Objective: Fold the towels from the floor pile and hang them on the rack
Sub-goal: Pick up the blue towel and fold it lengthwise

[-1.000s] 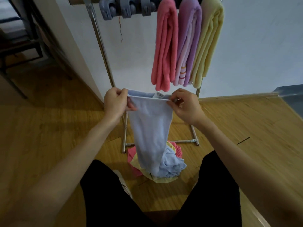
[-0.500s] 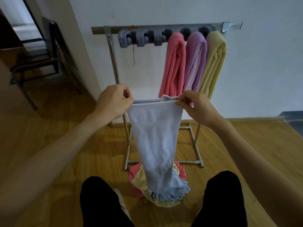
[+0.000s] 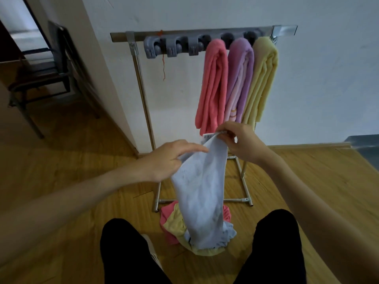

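A pale blue towel (image 3: pixel 203 193) hangs lengthwise in front of me, its lower end touching the floor pile (image 3: pixel 174 224) of pink and yellow towels. My right hand (image 3: pixel 240 142) pinches the towel's top corner by its label. My left hand (image 3: pixel 170 158) lies against the towel's left edge, fingers stretched toward the right hand; the thumb is hidden behind the cloth. Behind stands the metal rack (image 3: pixel 141 93). Folded pink (image 3: pixel 213 85), purple (image 3: pixel 239 78) and yellow (image 3: pixel 261 78) towels hang at its right end.
Three grey clips (image 3: pixel 174 48) on the rack's bar hold nothing. A white wall is behind the rack, and a dark chair (image 3: pixel 41 76) stands at the far left. My black-clad legs (image 3: pixel 131 255) flank the pile on the wooden floor.
My hands were apart, each holding a top corner of the towel spread wide. Now the left hand has dropped and moved right, narrowing the towel. The camera tilted up.
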`<state>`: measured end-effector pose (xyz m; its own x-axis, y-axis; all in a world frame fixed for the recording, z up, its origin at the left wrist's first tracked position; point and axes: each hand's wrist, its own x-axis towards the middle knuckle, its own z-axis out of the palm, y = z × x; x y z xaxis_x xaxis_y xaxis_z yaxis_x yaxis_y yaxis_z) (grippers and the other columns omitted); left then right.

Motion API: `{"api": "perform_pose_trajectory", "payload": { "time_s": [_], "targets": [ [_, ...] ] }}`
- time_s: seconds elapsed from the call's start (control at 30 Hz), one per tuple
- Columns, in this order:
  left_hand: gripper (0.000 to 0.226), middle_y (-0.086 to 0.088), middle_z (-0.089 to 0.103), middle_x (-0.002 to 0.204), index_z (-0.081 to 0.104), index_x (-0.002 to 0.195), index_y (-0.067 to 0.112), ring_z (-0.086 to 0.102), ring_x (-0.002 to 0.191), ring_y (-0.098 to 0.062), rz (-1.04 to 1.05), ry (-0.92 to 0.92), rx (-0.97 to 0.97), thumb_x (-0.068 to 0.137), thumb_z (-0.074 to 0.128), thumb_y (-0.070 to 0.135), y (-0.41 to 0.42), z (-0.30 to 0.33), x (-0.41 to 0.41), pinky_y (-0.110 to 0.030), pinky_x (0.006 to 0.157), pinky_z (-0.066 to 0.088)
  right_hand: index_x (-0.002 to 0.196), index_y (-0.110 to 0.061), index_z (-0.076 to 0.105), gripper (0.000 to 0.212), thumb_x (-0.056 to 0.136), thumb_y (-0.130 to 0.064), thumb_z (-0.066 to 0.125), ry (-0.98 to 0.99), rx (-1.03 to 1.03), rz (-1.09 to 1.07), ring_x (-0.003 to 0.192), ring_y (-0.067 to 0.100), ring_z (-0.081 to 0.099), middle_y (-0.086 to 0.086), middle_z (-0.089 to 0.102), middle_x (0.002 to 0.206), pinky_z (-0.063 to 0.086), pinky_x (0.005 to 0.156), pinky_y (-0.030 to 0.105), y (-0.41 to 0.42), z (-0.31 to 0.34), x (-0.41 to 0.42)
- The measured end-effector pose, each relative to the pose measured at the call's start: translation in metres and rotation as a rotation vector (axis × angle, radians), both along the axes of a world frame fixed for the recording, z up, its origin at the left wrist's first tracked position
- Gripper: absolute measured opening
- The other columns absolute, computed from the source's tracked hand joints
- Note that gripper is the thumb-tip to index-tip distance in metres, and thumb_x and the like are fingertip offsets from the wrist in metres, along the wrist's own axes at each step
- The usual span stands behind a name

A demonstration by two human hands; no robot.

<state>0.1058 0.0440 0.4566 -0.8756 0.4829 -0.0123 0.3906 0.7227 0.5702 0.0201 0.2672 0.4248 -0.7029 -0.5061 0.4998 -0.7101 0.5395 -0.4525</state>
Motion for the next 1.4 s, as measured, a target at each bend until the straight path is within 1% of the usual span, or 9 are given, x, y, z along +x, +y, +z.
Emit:
{"api": "perform_pose_trajectory", "payload": {
  "time_s": [0.2, 0.4, 0.6, 0.7, 0.77, 0.83, 0.93, 1.07, 1.4],
  "targets": [
    [0.059, 0.008, 0.044, 0.108, 0.052, 0.130, 0.020, 0.044, 0.098, -0.004, -0.105, -0.104, -0.202, 0.073, 0.038, 0.017, 0.005, 0.009, 0.002, -0.006, 0.079, 0.032, 0.098, -0.004, 0.067, 0.017, 0.087, 0.001, 0.055, -0.012, 0.051, 0.034, 0.071, -0.015, 0.050, -0.010, 0.057, 0.084, 0.037, 0.067, 0.006, -0.008, -0.002, -0.001],
    [0.054, 0.021, 0.050, 0.104, 0.053, 0.132, 0.023, 0.048, 0.094, 0.014, -0.266, -0.124, -0.245, 0.082, 0.053, 0.002, 0.005, 0.023, -0.007, -0.008, 0.081, 0.043, 0.102, -0.003, 0.067, 0.018, 0.089, -0.001, 0.055, 0.027, 0.078, 0.056, 0.078, 0.001, 0.050, 0.000, 0.067, 0.094, 0.039, 0.073, 0.009, -0.016, 0.004, -0.003],
    [0.022, 0.013, 0.055, 0.086, 0.070, 0.106, 0.015, 0.048, 0.074, 0.006, -0.293, 0.338, -0.273, 0.089, 0.058, 0.009, 0.004, 0.013, -0.004, -0.011, 0.075, 0.041, 0.103, -0.004, 0.067, 0.019, 0.089, -0.001, 0.055, 0.042, 0.015, 0.040, 0.082, 0.005, 0.056, 0.002, 0.068, 0.097, 0.044, 0.075, 0.014, -0.014, 0.005, 0.000],
    [0.020, -0.001, 0.058, 0.095, 0.070, 0.091, 0.014, 0.044, 0.087, -0.006, -0.273, 0.610, -0.275, 0.091, 0.052, 0.022, 0.002, 0.006, -0.001, -0.025, 0.074, 0.046, 0.102, -0.007, 0.067, 0.016, 0.090, -0.005, 0.057, -0.003, -0.084, -0.008, 0.076, 0.005, 0.057, -0.002, 0.067, 0.091, 0.046, 0.071, 0.014, -0.009, 0.004, 0.003],
    [0.026, -0.005, 0.057, 0.111, 0.070, 0.086, 0.014, 0.046, 0.106, -0.013, -0.279, 0.711, -0.272, 0.091, 0.047, 0.026, 0.002, 0.003, -0.003, -0.029, 0.085, 0.043, 0.101, -0.007, 0.069, 0.014, 0.089, -0.007, 0.060, -0.034, -0.131, -0.034, 0.071, 0.003, 0.056, -0.002, 0.067, 0.086, 0.047, 0.068, 0.018, -0.006, 0.002, 0.004],
    [0.026, -0.005, 0.061, 0.120, 0.069, 0.086, 0.013, 0.047, 0.121, -0.017, -0.342, 0.729, -0.259, 0.091, 0.046, 0.023, 0.003, 0.003, -0.005, -0.030, 0.098, 0.036, 0.098, -0.007, 0.069, 0.012, 0.089, -0.008, 0.062, -0.054, -0.161, -0.039, 0.069, 0.002, 0.056, -0.003, 0.066, 0.082, 0.046, 0.066, 0.020, -0.005, 0.000, 0.005],
    [0.024, -0.004, 0.070, 0.107, 0.068, 0.090, 0.011, 0.057, 0.115, -0.018, -0.407, 0.716, -0.266, 0.092, 0.045, 0.019, 0.003, 0.005, -0.006, -0.026, 0.106, 0.031, 0.097, -0.009, 0.069, 0.010, 0.089, -0.010, 0.063, -0.083, -0.187, -0.044, 0.066, 0.000, 0.055, -0.006, 0.064, 0.078, 0.043, 0.064, 0.016, -0.005, -0.001, 0.007],
    [0.026, -0.001, 0.069, 0.089, 0.069, 0.088, 0.014, 0.063, 0.088, -0.019, -0.329, 0.776, -0.341, 0.091, 0.044, 0.021, -0.001, 0.003, -0.012, -0.030, 0.095, 0.035, 0.098, -0.009, 0.070, 0.012, 0.088, -0.014, 0.065, -0.108, -0.216, -0.069, 0.064, -0.002, 0.053, -0.015, 0.059, 0.073, 0.039, 0.062, 0.013, -0.007, -0.003, 0.009],
    [0.031, -0.001, 0.069, 0.089, 0.069, 0.096, 0.015, 0.058, 0.084, -0.016, -0.031, 0.792, -0.142, 0.093, 0.044, 0.034, 0.000, -0.010, -0.028, -0.026, 0.080, 0.031, 0.090, -0.002, 0.070, 0.009, 0.084, -0.009, 0.070, -0.176, -0.385, 0.014, 0.054, 0.006, 0.058, -0.001, 0.065, 0.065, 0.046, 0.054, 0.016, -0.026, 0.005, 0.019]
  ]
}}
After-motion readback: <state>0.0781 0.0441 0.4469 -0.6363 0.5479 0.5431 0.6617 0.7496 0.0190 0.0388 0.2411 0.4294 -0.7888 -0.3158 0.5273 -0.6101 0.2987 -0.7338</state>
